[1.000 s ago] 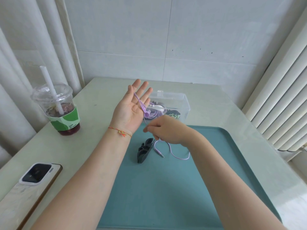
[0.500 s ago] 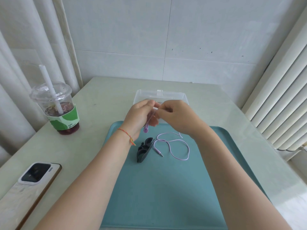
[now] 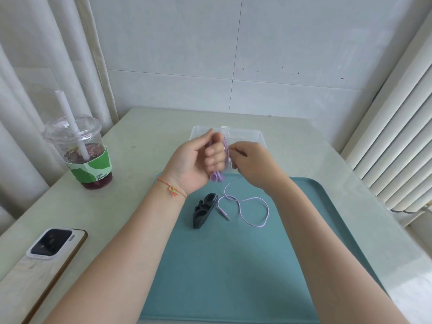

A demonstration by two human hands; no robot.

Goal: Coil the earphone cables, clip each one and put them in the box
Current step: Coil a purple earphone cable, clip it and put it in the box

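L hand point(image 3: 194, 163) is curling its fingers round the purple earphone cable point(image 3: 243, 202), buds dangling below the fist; R hand point(image 3: 251, 164) is pinching the cable just beside it. Loose end w/ plug is lying on the teal tray point(image 3: 233, 265) next to the black clips point(image 3: 203, 210), clear box point(image 3: 247, 136) sitting behind both hands.

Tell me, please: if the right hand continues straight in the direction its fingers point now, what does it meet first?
Probably the purple cable wound around the left hand: the right hand points left and its fingertips are already at that coil. Depth is unclear.

A plastic cup point(image 3: 81, 157) of dark drink — white straw point(image 3: 70, 122) upright — stands on the table point(image 3: 140, 146); a phone point(image 3: 50, 251) lies nearer, face down.
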